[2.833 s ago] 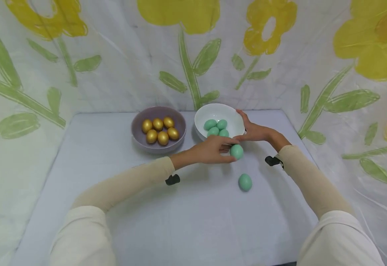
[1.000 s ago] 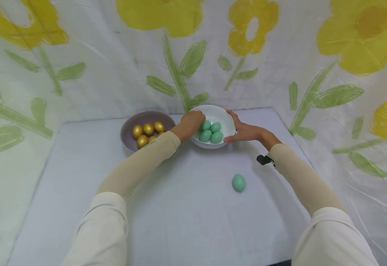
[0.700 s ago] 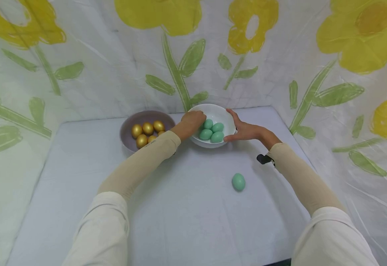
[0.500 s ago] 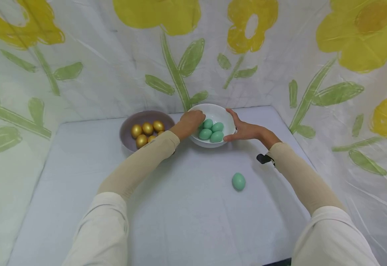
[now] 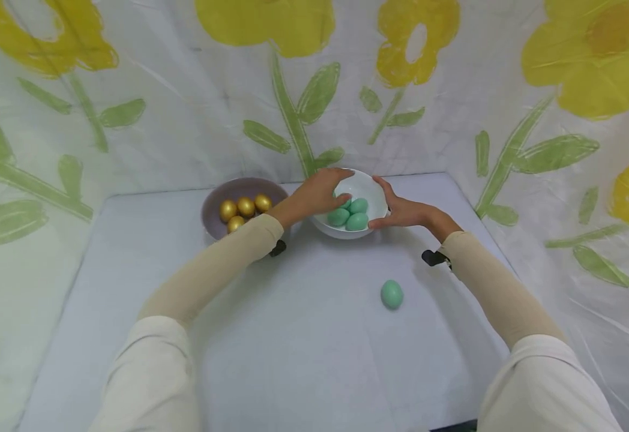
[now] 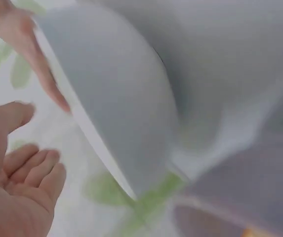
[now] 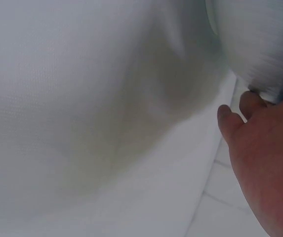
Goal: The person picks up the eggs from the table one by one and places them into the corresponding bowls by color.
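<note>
My left hand (image 5: 316, 195) is over the left part of the white bowl (image 5: 373, 191), with thumb and fingers spread apart. In the left wrist view this hand (image 6: 22, 185) shows nothing between its fingers, beside the bowl's outer wall (image 6: 111, 89). Several green eggs (image 5: 356, 221) lie inside the bowl, partly covered by my left hand. My right hand (image 5: 407, 213) grips the bowl's right side, thumb at the near rim and fingers at the far rim. One more green egg (image 5: 392, 294) lies on the table in front of the bowl.
Left of the white bowl stands a purple bowl (image 5: 210, 210) with several gold eggs (image 5: 246, 207), partly hidden behind my left forearm. A white cloth covers the table (image 5: 314, 336). Behind it hangs a flower-patterned curtain (image 5: 185, 120).
My left hand carried a green egg from in front of the white bowl into it, then let go and lifted with fingers spread. My right hand keeps its hold on the bowl.
</note>
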The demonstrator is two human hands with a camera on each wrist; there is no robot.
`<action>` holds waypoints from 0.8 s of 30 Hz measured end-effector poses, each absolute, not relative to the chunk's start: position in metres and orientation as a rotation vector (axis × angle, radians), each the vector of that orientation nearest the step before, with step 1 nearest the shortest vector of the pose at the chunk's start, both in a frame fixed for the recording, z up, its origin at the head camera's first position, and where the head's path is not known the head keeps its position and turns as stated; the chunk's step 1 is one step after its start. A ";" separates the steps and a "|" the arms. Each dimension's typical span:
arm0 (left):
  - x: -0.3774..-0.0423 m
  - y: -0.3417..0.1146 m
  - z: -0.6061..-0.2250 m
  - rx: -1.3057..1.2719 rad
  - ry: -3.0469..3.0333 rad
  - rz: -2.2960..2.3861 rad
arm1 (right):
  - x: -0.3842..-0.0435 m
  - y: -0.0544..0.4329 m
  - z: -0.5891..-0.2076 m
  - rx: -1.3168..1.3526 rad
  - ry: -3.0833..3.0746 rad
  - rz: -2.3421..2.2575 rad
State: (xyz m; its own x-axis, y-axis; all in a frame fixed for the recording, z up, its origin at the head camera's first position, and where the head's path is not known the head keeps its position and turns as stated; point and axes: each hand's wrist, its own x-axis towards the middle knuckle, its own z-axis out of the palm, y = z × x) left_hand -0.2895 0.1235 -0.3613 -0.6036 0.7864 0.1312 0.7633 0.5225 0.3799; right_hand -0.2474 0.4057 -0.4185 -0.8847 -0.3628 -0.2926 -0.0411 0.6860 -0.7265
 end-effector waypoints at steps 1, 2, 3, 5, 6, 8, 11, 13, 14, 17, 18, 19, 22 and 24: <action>-0.283 0.124 -0.361 1.392 2.675 0.716 | -0.248 0.406 -0.419 -0.313 2.480 -1.050; -0.277 0.125 -0.361 1.418 2.654 0.803 | -0.248 0.407 -0.419 -0.319 2.479 -1.045; -0.269 0.126 -0.360 1.451 2.638 0.861 | -0.248 0.408 -0.419 -0.321 2.474 -1.045; -0.253 0.130 -0.359 1.504 2.596 0.963 | -0.248 0.408 -0.418 -0.321 2.459 -1.047; -0.244 0.132 -0.359 1.528 2.574 1.008 | -0.248 0.409 -0.418 -0.343 2.457 -1.049; -0.224 0.136 -0.360 1.580 2.533 1.085 | -0.247 0.409 -0.417 -0.381 2.454 -1.057; -0.194 0.142 -0.366 1.630 2.452 1.197 | -0.245 0.409 -0.416 -0.421 2.459 -1.075; -0.173 0.145 -0.376 1.632 2.397 1.213 | -0.243 0.410 -0.417 -0.436 2.471 -1.078; -0.163 0.145 -0.381 1.619 2.377 1.195 | -0.243 0.410 -0.418 -0.426 2.477 -1.073; -0.141 0.146 -0.398 1.585 2.295 1.136 | -0.244 0.409 -0.419 -0.401 2.502 -1.040; -0.136 0.146 -0.403 1.569 2.276 1.124 | -0.245 0.409 -0.420 -0.384 2.513 -1.019; -0.132 0.147 -0.408 1.548 2.264 1.115 | -0.246 0.408 -0.420 -0.362 2.524 -1.002; -0.125 0.148 -0.423 1.465 2.252 1.148 | -0.247 0.406 -0.420 -0.347 2.539 -0.995; -0.122 0.149 -0.431 1.393 2.281 1.148 | -0.248 0.405 -0.419 -0.358 2.543 -0.992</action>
